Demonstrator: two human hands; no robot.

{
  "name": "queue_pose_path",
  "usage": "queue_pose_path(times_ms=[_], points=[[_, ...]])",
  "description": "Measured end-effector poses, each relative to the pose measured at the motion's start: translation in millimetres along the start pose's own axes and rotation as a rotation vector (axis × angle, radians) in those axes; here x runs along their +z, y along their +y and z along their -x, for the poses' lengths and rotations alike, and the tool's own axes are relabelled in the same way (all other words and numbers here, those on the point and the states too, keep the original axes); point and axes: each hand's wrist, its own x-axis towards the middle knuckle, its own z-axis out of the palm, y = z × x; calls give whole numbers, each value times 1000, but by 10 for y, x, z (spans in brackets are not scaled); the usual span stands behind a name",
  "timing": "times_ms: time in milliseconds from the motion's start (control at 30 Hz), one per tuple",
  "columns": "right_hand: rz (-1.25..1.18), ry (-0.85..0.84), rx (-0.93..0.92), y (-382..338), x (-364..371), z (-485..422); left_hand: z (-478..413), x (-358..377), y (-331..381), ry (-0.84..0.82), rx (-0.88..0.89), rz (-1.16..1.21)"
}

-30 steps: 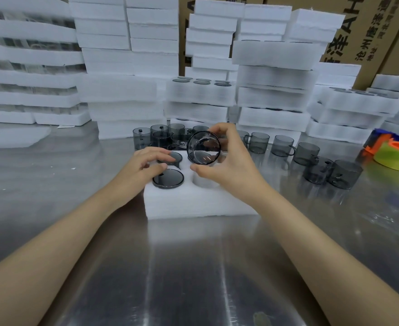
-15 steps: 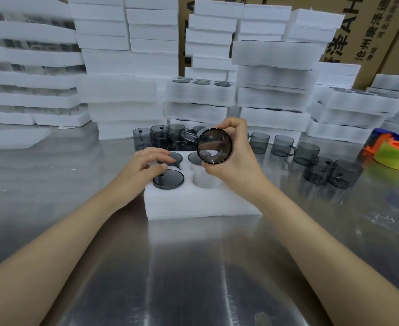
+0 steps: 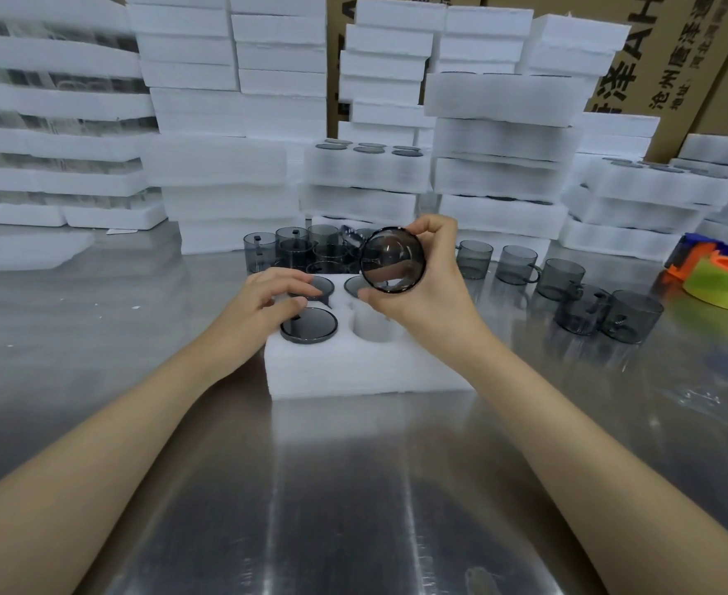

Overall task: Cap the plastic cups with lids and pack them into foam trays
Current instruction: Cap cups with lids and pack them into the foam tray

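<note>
A white foam tray (image 3: 353, 371) lies on the steel table in front of me. Capped smoky-grey cups sit in its wells: one at the near left (image 3: 309, 325) and two in the far row. The near middle well (image 3: 375, 326) holds nothing. My right hand (image 3: 426, 294) grips a smoky-grey cup (image 3: 392, 259) tipped on its side above the tray, its round face turned toward me. My left hand (image 3: 267, 298) rests on the tray's left part, fingers loosely curled over the far left capped cup.
A cluster of uncapped grey cups (image 3: 293, 251) stands behind the tray; more cups (image 3: 568, 281) trail to the right. Stacks of white foam trays (image 3: 225, 165) wall off the back, with cardboard boxes behind. An orange and yellow tape dispenser (image 3: 722, 281) sits at the right edge.
My right hand lifted the cup up and slightly right, away from the tray's wells, and turned it. My left hand stayed on the tray.
</note>
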Motion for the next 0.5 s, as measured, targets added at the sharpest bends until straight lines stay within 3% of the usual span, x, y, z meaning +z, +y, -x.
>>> queue_pose_path(times_ms=[200,367,500], points=[[-121,49,81,-54,3,12,3,3,-1,5,-13,-2],[17,37,104,-79,-4,36,8,6,27,4,-20,-11],[209,-111,143,-56,26,58,20,0,47,-9,-28,-16]])
